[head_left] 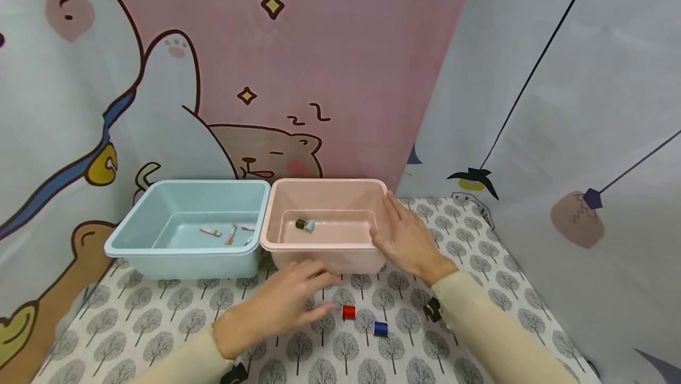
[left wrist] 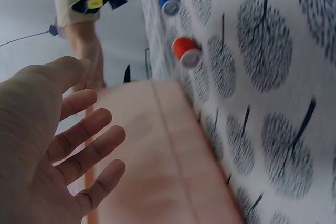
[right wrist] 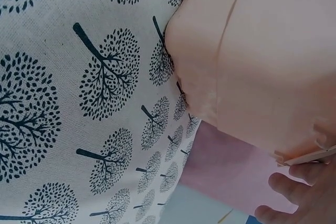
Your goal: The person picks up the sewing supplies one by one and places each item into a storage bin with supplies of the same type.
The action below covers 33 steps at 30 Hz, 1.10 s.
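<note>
My right hand (head_left: 409, 242) lies along the right rim of the pink plastic bin (head_left: 324, 260), its fingers fairly straight. In the right wrist view, fingertips (right wrist: 289, 187) show beside the bin's rim. My left hand (head_left: 287, 298) hovers in front of the bin's near wall, fingers spread and holding nothing. Just right of it, a red thread spool (head_left: 348, 312) lies on the tree-print cloth. Beyond that is a blue thread spool (head_left: 380, 329). Inside the pink bin, a dark green spool (head_left: 301, 224) and a light blue spool (head_left: 309, 226) lie together.
A light blue bin (head_left: 186, 266) stands against the pink bin's left side, with several small pale pink pieces (head_left: 231, 234) on its floor. The tree-print cloth (head_left: 298, 348) covers the table. Printed curtains (head_left: 362, 77) rise behind and on the right.
</note>
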Motion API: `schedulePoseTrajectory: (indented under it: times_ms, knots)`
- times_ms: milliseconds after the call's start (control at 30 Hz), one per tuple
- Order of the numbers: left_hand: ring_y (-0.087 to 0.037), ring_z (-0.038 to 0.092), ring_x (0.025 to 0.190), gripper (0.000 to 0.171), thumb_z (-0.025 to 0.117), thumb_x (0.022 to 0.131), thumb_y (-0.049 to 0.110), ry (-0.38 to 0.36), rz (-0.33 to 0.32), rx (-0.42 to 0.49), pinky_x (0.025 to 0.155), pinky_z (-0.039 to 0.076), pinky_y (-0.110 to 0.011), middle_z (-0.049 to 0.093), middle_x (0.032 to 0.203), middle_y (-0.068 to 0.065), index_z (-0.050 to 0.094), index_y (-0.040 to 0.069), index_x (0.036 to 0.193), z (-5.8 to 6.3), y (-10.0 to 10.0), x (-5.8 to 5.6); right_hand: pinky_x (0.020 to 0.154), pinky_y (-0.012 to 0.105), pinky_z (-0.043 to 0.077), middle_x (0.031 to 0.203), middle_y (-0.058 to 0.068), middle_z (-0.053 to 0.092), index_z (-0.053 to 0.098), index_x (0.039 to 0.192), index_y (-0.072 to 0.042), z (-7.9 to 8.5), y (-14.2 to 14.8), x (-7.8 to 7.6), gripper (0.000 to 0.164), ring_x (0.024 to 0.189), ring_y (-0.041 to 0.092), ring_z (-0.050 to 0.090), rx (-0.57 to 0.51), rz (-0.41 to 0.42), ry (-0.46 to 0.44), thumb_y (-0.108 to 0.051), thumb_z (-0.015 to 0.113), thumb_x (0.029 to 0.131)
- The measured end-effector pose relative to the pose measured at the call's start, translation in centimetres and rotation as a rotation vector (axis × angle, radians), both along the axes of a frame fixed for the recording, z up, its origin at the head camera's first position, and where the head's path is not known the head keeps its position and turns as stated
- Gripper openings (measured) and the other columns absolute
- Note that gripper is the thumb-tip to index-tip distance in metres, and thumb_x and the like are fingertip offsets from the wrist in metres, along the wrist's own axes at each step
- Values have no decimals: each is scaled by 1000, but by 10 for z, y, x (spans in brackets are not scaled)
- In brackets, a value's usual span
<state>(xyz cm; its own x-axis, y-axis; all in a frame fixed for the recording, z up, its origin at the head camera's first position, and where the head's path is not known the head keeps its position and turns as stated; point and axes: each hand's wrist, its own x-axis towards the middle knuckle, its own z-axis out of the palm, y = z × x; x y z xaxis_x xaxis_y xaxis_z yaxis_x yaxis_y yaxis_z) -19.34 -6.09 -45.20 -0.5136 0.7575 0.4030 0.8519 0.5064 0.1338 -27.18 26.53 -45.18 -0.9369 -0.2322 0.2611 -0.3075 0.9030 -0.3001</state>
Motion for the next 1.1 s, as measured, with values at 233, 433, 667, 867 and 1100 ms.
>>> schedulePoseTrajectory:
  times_ms: [233,433,667,867,1100]
  knots:
    - [-10,73,125,42,83,109,46,-122,-6,-99,112,67,-38,77,140,8,78,26,145,-20,17,-1,143,74,30,196,20,18,18,185,-2,-1,-2,-1,99,174,54,38,2,4,-16,-63,48,114]
    - [-5,72,115,44,84,108,48,-185,5,-154,109,67,-35,76,140,9,78,27,147,-33,25,-6,144,72,31,196,20,17,17,185,-2,0,-4,-3,98,174,53,37,8,10,-8,-63,46,115]
    - [-4,72,115,48,86,106,50,-199,6,-214,105,67,-31,76,141,9,77,30,149,-42,33,-11,144,71,31,196,19,18,19,185,-2,5,-3,-1,100,174,53,37,3,5,-21,-65,48,113]
    - [-2,73,110,47,87,105,49,-212,-20,-220,101,66,-24,76,142,9,78,32,148,-46,36,-15,144,72,32,196,20,18,18,185,-2,5,-2,-2,99,173,53,39,5,11,-10,-66,45,114]
    - [5,66,96,43,90,103,44,-216,-47,-234,88,61,-13,77,131,11,81,31,143,-50,39,-18,143,72,33,195,20,19,18,185,-2,3,-2,-2,100,173,54,40,-3,4,-10,-66,46,114]
